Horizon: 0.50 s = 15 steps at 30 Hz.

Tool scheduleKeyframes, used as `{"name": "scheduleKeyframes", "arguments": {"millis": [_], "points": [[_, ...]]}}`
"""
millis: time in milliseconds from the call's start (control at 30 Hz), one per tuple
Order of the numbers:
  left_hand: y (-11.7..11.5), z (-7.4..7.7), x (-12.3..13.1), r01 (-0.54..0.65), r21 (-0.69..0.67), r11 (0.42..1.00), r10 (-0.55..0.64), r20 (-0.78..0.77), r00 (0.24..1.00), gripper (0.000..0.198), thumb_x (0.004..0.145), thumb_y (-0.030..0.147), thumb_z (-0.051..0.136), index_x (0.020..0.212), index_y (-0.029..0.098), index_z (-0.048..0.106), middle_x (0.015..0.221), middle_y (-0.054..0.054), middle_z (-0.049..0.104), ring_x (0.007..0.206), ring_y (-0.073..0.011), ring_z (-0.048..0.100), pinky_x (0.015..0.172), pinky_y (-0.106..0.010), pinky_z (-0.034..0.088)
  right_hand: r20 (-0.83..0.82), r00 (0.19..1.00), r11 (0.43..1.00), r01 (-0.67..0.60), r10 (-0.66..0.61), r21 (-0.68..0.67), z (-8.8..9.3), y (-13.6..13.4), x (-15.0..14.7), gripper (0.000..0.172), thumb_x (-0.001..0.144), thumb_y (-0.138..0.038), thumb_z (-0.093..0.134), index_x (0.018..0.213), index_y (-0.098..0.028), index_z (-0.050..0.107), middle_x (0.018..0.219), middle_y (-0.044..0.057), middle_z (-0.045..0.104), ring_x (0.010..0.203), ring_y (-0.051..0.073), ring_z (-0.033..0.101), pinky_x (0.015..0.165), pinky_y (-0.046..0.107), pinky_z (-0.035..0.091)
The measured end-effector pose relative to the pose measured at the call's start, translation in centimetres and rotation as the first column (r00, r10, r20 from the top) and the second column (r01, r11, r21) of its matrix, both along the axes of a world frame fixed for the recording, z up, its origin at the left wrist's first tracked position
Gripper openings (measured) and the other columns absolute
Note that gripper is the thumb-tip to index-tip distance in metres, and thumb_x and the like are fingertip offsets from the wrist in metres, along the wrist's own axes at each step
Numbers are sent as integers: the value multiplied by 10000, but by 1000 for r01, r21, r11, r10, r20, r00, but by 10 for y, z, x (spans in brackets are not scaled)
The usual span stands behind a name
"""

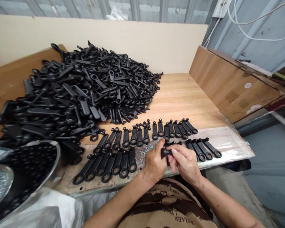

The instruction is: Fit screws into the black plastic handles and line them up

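While the left hand (155,163) clasped a black part (164,153) and the right hand (187,161) pinched its other end, steady, aligned pressure between them seemed the safest technique.

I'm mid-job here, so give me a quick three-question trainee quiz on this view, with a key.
1. Fill in the colour: the piece held between the left hand and the right hand is ____.
2. Multiple choice: which hand is nearer the scattered metal pins?
A) right hand
B) left hand
3. True or false: the laid-out levers have their large ring ends toward the person.

Key: 1 black; 2 B; 3 true.
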State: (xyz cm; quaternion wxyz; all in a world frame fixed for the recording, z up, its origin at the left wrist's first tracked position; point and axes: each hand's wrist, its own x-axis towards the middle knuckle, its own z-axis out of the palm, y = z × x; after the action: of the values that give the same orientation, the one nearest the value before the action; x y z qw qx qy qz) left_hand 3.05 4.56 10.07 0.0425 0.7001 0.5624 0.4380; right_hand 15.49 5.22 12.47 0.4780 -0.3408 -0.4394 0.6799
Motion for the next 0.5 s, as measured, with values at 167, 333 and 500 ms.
{"name": "scheduleKeyframes", "arguments": {"millis": [167,333,500], "points": [[10,-1,10,-29,84,996,35,-72,997,285,844,169,386,1108,100,467,964,-174,681,795,-242,680,657,-331,563,27,998,999,52,-52,-12,-2,7,4,201,836,-311,551,885,-143,647,546,-25,565,326,53,473,303,147,347],[18,9,36,226,-147,963,-221,50,974,572,819,198,452,1336,111,223,1122,-175,601,950,-227,630,792,-367,527,149,989,997,-2,-9,73,21,17,47,243,813,-351,564,910,-141,642,573,-19,560,382,75,507,364,182,403],[16,31,40,368,-352,860,-318,194,928,838,752,328,602,1397,204,82,1352,-134,402,1263,-247,371,1046,-449,306,689,623,901,61,-370,430,56,36,133,275,860,-369,466,881,-158,641,600,0,572,454,91,509,455,206,394]]}}
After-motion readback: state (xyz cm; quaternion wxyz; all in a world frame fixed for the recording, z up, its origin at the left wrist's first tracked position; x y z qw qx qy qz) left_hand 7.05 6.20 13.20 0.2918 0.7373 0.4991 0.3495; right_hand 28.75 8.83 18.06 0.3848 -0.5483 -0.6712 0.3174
